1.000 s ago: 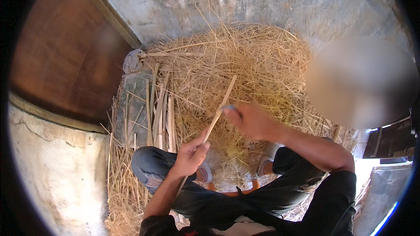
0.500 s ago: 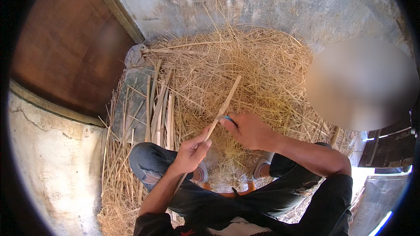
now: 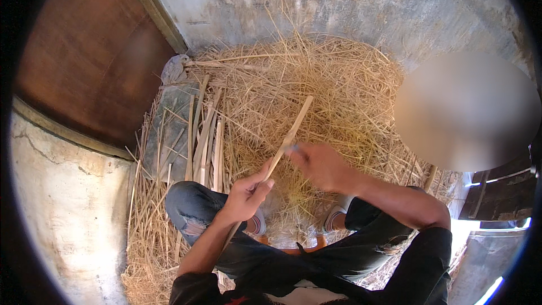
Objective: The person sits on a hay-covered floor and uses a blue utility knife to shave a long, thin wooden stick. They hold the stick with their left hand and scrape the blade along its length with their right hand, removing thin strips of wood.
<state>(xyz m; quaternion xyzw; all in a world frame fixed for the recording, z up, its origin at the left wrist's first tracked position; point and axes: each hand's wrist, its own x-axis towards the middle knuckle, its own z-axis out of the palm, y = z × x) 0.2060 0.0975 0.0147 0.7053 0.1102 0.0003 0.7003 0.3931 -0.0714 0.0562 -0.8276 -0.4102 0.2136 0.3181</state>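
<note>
My left hand point(image 3: 247, 196) is closed round a pale bamboo strip point(image 3: 301, 114). The strip slants up and away to the right over the straw, and its near end runs back beside my left forearm. Just right of it, my right hand point(image 3: 323, 165) is closed on a small bluish tool point(image 3: 290, 149), seemingly a knife. Its tip lies at the strip's edge, a little above my left hand; motion blurs it and my fingers hide most of it. Both hands are held between my knees.
Straw shavings point(image 3: 344, 90) cover the floor to the far wall point(image 3: 339, 5). Several split bamboo strips point(image 3: 204, 141) lie at the left, partly over a grey slab point(image 3: 169, 113). A brown wooden panel point(image 3: 90, 62) stands at the left. A blurred round patch hides the right side.
My right hand has shifted slightly, with the bluish tool now blurred at the strip. My left hand and the strip have barely moved.
</note>
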